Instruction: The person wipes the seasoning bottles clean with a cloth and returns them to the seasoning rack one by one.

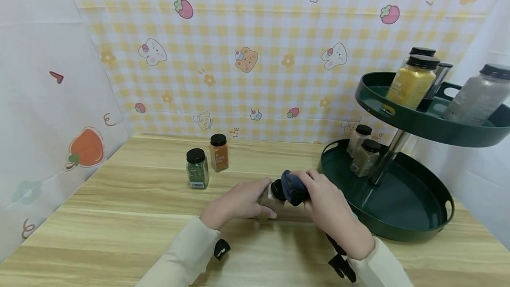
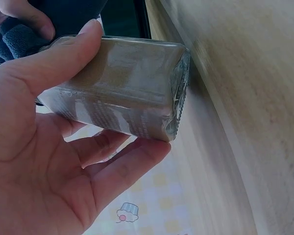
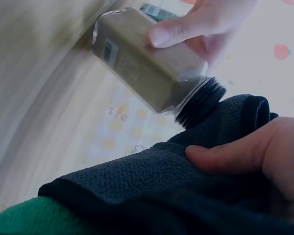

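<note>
A glass jar of brownish powder (image 2: 132, 73) with a black lid (image 3: 201, 102) is tilted above the table, lid toward the right. The left hand (image 1: 243, 203) grips its body, thumb on one side and fingers on the other, as the left wrist view shows. A dark blue-grey cloth (image 1: 294, 188) is held in the right hand (image 1: 328, 207), its thumb pressing on the folds in the right wrist view. The cloth lies against or right beside the lid; exact contact cannot be told.
On the wooden table (image 1: 119, 216) at left stand a green-filled jar (image 1: 197, 169) and an orange-filled jar (image 1: 219, 153). A two-tier dark green rack (image 1: 414, 229) stands at right, with small jars (image 1: 364, 158) below and larger jars, one yellow (image 1: 411, 84), above.
</note>
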The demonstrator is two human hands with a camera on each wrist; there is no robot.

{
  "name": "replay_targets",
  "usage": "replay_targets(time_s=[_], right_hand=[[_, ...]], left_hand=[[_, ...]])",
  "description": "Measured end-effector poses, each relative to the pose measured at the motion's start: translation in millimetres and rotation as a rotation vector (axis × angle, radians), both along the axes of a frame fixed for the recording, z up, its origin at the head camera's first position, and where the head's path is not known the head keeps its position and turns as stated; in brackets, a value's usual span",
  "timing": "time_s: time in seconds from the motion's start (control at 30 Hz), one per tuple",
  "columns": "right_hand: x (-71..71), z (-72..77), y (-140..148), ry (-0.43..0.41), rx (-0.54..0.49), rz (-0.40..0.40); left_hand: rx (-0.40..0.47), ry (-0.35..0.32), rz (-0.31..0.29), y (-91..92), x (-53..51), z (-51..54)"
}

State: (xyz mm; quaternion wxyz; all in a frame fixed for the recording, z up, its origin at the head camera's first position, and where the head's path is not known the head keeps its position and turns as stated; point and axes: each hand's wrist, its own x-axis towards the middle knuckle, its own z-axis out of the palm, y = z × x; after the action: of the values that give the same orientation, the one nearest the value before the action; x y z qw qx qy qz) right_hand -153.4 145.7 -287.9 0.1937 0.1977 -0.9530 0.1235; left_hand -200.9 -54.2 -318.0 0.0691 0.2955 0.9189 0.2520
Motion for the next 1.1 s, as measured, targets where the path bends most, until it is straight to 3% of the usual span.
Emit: replay_targets(time_s=[0.17,0.33,0.47,0.6,0.93,1.1], right_hand=[[3.1,1.9,-4,0.024,0.047,0.003],[12.5,7.1,-12,0.092,0.067,0.066],[18.2,9.8,-16,0.097,0.055,0.094],[18.2,9.7,-16,0.069,0.032,0.063],[1.7,-0.7,-6,0.031,0.005,-0.025],[7.1,1.4,-10,0.067,0.055,-0.010]], left_hand=[[0.007,-0.012,0.009,0.1,0.2,0.7],[0.016,-0.006,0.012,0.4,0.9,2.2],[0.024,0.000,0.007,0.3,1.1,2.1],[0.018,0.015,0.004,0.6,0.8,1.6],[0.000,0.019,-0.008,1.1,0.9,2.6],[-0.006,0.009,0.003,0.9,0.4,1.7]])
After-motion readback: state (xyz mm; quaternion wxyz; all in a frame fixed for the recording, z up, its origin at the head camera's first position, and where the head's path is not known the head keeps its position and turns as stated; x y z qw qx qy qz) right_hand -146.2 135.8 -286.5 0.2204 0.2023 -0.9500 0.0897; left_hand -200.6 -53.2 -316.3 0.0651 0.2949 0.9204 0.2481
